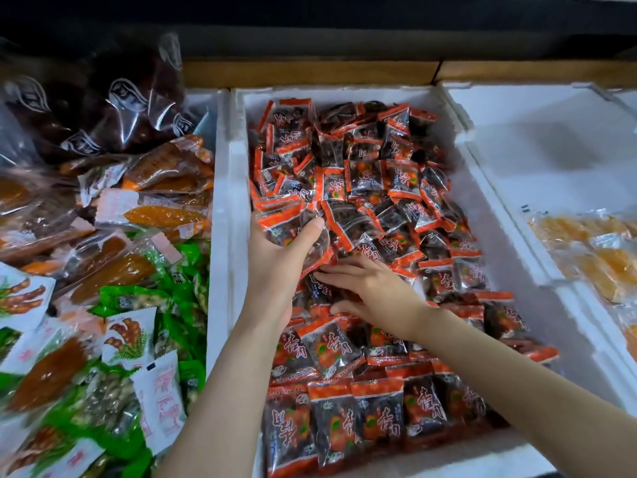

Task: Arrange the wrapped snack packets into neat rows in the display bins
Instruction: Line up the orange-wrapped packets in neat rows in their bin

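My left hand [275,267] grips a bunch of red snack packets [293,224] by the left wall of the foam bin [225,201], my flat right hand [374,293] rests on the pile [396,198], and I think lining them up comes next.

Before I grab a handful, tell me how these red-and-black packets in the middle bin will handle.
The red-and-black packets look glossy, so probably slippery. The left hand grips several at once, so each seems light. Their flat, crinkled wrappers would likely slide and overlap when pushed, not roll.
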The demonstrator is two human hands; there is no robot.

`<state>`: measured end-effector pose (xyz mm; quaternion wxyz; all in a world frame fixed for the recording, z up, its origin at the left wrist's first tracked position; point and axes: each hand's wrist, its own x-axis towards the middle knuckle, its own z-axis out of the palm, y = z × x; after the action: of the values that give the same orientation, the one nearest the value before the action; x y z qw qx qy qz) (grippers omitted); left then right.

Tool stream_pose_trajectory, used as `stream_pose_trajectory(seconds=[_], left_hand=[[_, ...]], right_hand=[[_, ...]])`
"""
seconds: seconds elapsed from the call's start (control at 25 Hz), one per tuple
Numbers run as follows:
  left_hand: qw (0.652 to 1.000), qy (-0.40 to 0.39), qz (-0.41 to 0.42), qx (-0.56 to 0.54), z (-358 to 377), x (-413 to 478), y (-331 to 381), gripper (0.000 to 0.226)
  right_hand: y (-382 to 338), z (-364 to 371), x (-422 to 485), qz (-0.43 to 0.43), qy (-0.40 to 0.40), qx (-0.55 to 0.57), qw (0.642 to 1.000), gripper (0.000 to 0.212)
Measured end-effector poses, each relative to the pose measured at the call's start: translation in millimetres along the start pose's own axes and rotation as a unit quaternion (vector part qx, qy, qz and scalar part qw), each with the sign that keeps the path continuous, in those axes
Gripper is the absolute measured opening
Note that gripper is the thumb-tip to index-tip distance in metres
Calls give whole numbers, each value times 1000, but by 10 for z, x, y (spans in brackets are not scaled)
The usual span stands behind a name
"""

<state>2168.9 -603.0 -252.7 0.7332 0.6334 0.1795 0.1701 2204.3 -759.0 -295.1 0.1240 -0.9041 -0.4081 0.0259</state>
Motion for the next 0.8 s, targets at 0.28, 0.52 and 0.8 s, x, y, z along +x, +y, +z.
stream_pose_trajectory(seconds=[0.28,0.52,0.8], left_hand=[[1000,-11,8,17,-19,19,-24,61],[1000,-15,-7,7,-16,33,-34,70],[999,-40,4,18,23,-35,-41,55]], right_hand=[[-104,40,91,-1,40,50,998,52],[23,-140,-178,88,6,26,996,60],[-73,15,-77,141,95,89,982,52]])
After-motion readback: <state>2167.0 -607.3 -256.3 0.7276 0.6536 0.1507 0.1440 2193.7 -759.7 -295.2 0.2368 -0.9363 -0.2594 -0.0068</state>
